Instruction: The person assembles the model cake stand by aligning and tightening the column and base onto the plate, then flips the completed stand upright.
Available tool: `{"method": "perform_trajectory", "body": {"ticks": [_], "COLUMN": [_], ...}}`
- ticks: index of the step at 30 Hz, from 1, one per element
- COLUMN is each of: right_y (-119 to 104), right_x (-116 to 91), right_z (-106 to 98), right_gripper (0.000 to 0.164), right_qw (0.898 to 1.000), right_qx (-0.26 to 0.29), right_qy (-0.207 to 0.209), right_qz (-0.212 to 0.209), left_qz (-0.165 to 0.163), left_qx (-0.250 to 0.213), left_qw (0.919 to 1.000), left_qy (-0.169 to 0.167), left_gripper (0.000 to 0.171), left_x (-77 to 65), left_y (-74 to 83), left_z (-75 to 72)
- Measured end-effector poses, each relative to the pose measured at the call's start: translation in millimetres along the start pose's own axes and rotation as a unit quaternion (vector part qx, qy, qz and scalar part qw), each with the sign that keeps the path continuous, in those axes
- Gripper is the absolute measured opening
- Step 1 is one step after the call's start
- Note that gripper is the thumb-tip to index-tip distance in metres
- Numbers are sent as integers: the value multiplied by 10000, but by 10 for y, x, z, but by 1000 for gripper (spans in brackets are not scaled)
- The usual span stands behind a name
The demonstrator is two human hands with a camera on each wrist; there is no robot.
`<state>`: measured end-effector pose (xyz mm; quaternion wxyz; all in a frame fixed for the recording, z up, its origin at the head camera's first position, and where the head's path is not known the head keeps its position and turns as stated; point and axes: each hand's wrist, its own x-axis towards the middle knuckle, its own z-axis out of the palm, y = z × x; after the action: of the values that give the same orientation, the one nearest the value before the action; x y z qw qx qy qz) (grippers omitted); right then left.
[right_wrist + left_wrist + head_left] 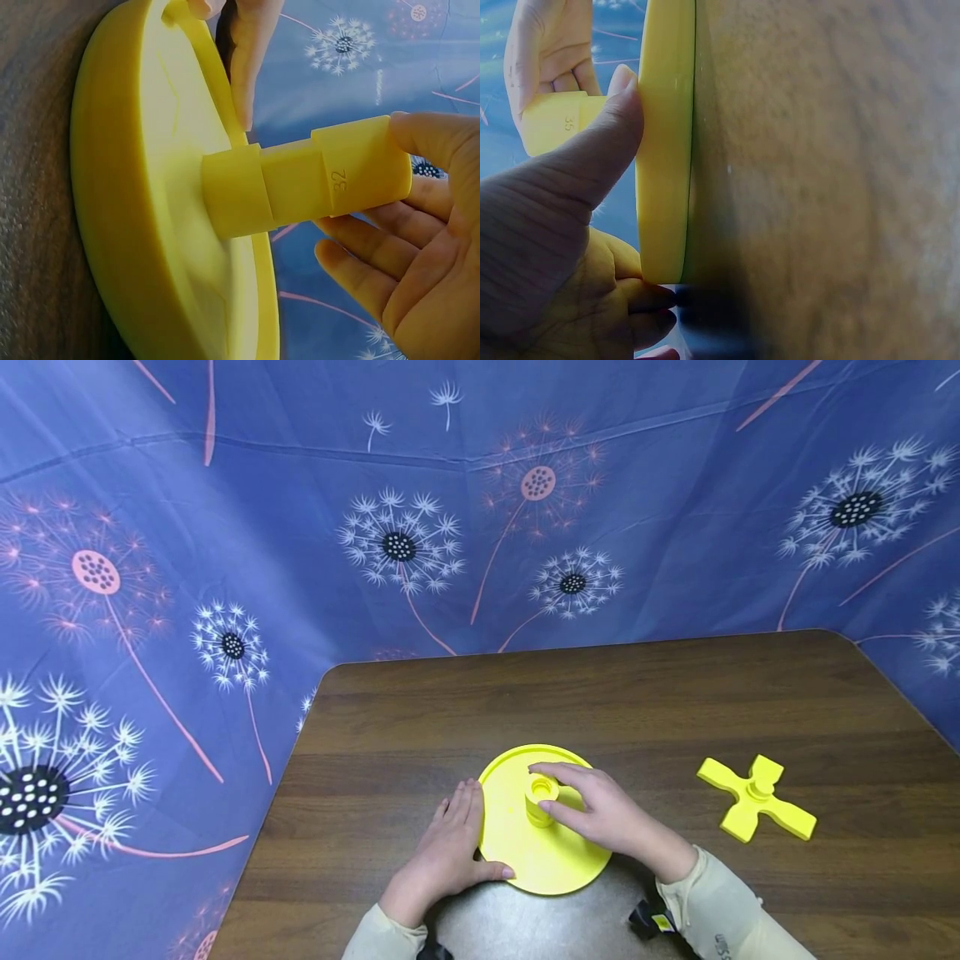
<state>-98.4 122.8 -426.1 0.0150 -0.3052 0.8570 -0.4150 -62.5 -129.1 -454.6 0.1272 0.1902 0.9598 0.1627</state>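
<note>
A round yellow base [540, 868] with a raised rim lies on the table. From its middle rises a stepped yellow post [292, 184] with a hollow top and a wider upper sleeve [364, 163] marked 32. My left hand [450, 843] rests along the base's left rim, its fingers fairly straight and its thumb on the front rim. With thumb and fingers, my right hand [600, 806] pinches the upper sleeve. In the left wrist view, raised digits that look like 35 mark the post [564, 120]. Whether the sleeve is a separate piece, I cannot tell.
To the right on the brown wooden table [637, 702] lies a yellow cross-shaped piece [757, 797] with a short peg at its middle. A blue cloth [465, 510] with dandelion prints hangs behind and left of the table.
</note>
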Motion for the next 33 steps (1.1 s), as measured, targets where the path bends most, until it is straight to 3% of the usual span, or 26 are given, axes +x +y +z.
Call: {"method": "perform_trajectory", "body": {"ticks": [9,21,27,33], "right_y": [-1,-40,-54,-43], "right_x": [-3,-31,-50,-50], "right_z": [90,225,187,36], "right_gripper": [46,46,54,50], "right_qw": [9975,9810,9813,9950], "right_qx": [-351,-1257,-1373,-571], "right_qy": [621,1477,1347,775], "right_qz": [4,66,-29,-262], "left_qz": [-4,4,-14,31], "left_qx": [8,62,38,81], "left_qw": [10000,10000,10000,9999], "left_qy": [-16,3,12,62], "left_gripper": [120,120,120,120], "left_x": [-12,-4,-3,-4], "left_y": [-5,6,14,19], "left_z": [5,13,7,4]}}
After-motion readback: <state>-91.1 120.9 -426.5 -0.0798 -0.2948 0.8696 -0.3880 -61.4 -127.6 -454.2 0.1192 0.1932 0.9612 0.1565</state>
